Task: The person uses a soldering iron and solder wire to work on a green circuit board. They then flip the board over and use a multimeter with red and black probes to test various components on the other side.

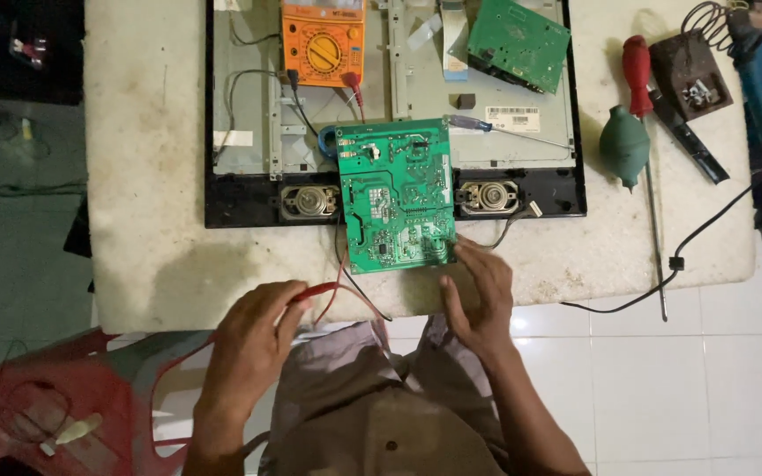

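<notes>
A green circuit board [397,194] lies solder side up on the white table, overlapping the front edge of an opened flat-screen chassis [249,106]. My right hand [480,295] rests at the board's lower right corner, fingertips touching its edge. My left hand [253,339] is at the table's front edge, closed on a red test probe [315,293] whose red and black leads [346,286] run up to an orange multimeter [323,42] on the chassis.
A second green board [519,42] sits at the chassis' back right. A blue-handled screwdriver [487,126], a green blower bulb [624,144], a red-handled screwdriver [638,75] and a soldering-iron stand [690,75] lie to the right. A red plastic chair [55,405] stands at lower left.
</notes>
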